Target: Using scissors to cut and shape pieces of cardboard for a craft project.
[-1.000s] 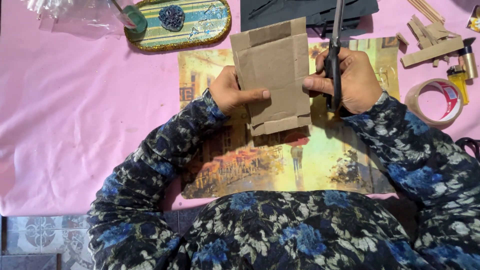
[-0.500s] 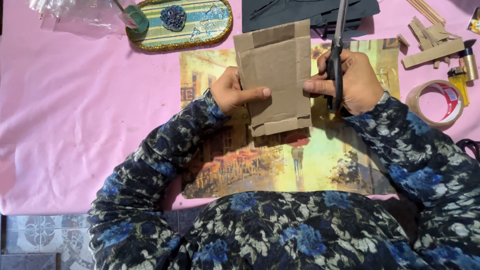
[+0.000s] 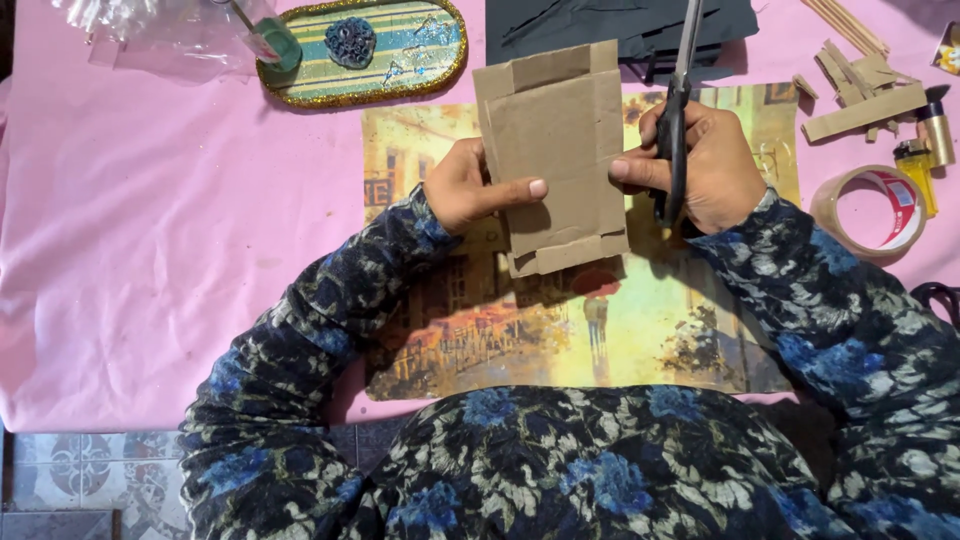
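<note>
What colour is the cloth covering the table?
Pink: the cloth shows plainly in the head view, under the printed picture.

One head-worn camera, looking steeply down from above.
It sits close over the person's own arms, facing forward across a pink surface (image 3: 150, 250); the far edge lies at the top, the body at the bottom.

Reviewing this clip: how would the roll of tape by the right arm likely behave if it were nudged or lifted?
The tape roll lies flat on the pink cloth, so a nudge would probably slide it, not roll it. Its open ring shape suggests it is light and easy to hook with a finger. Stood on edge, it would likely roll toward the lighter.
</note>
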